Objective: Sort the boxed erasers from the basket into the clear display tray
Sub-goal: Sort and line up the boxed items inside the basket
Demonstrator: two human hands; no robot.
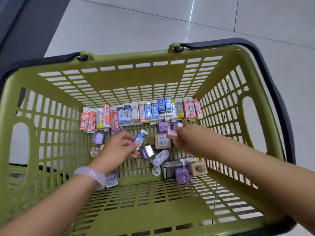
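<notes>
Both my hands reach into a green plastic basket [51, 150]. My left hand [117, 147] pinches a blue-and-white boxed eraser [141, 138] by its lower end. My right hand [189, 142] pinches a small red-and-white boxed eraser [171, 134] at its fingertips. A row of red, blue, white and yellow boxed erasers [141, 112] stands along the basket's far wall. Loose purple boxes [148, 151], a tan box [162, 141] and other small boxes lie on the basket floor around my hands. The clear display tray is not in view.
The basket has black handles [279, 92] folded down over its rim and stands on a pale tiled floor [136, 28]. A dark surface [25, 23] runs along the upper left. A pale bangle [92, 176] sits on my left wrist.
</notes>
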